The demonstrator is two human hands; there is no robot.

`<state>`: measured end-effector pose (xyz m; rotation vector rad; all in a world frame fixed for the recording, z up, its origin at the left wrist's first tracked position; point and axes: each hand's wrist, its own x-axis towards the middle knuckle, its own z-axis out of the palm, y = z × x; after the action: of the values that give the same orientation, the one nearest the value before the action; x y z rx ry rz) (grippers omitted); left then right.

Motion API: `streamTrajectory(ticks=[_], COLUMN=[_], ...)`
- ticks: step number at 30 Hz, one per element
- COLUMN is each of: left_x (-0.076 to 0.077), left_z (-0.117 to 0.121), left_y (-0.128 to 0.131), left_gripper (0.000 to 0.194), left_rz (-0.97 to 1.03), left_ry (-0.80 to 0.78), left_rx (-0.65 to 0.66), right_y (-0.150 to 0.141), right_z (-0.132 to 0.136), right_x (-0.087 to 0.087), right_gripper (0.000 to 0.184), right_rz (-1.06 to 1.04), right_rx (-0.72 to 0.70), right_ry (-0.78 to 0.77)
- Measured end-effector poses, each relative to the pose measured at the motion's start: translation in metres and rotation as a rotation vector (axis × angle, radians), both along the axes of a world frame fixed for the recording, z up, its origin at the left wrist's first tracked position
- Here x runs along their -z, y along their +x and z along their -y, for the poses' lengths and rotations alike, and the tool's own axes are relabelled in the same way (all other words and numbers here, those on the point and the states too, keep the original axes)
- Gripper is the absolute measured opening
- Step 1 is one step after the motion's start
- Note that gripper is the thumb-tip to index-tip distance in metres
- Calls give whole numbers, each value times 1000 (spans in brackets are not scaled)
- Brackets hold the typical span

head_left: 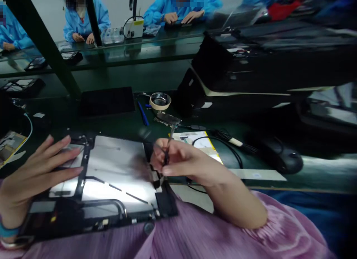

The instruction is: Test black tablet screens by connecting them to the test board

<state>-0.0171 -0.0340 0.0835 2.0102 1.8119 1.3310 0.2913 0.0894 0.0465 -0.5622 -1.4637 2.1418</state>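
Observation:
An opened tablet (117, 170) with a silver inner plate and black frame lies in front of me, partly over my lap. My left hand (36, 173) rests flat on its left side, fingers stretched out. My right hand (181, 160) is pinched round a thin dark tool (169, 147), likely tweezers, whose tip points down at the tablet's right edge. The picture is smeared by motion there.
A roll of tape (160, 100), a blue pen (143, 114), a small circuit part (168, 119) and a yellow-edged sheet (199, 140) lie beyond the tablet. A black panel (107, 101) sits behind. Black cables (228, 140) and stacked dark trays (251, 65) stand right. People in blue coats sit across.

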Motion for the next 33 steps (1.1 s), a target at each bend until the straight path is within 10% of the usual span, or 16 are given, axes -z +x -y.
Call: streamTrajectory(ticks=[3,7,11,18,21,25,28,33], left_x=[14,29,36,36,9,-13,1,43], left_z=[-6,-25,-40,-47,-43,-62,-98,-142], left_y=[-5,8,14,-19,11,87,144,192], left_gripper=[27,33,42,55,63,47,42,36], left_rz=[380,678,874,-319,-470,-505,-492,-340], left_ry=[-96,-308,-678,-329,-167,-226,-396,-543], left_rx=[-119,-277,-360,-367,-196,361,639,628], right_y=[22,40,37,13,12,27,42,58], right_z=[4,13,15,7,6,3,2,1], right_x=[-3,9,37,56,53,51,53,61], right_gripper=[34,32,44,47,43,34,29,27], right_rz=[-145,6,223,145,159,265,248,290], right_rx=[276,629,681,516,498,622,681,754], right_ry=[-216,-138,-49,-170,-66,166,179,223])
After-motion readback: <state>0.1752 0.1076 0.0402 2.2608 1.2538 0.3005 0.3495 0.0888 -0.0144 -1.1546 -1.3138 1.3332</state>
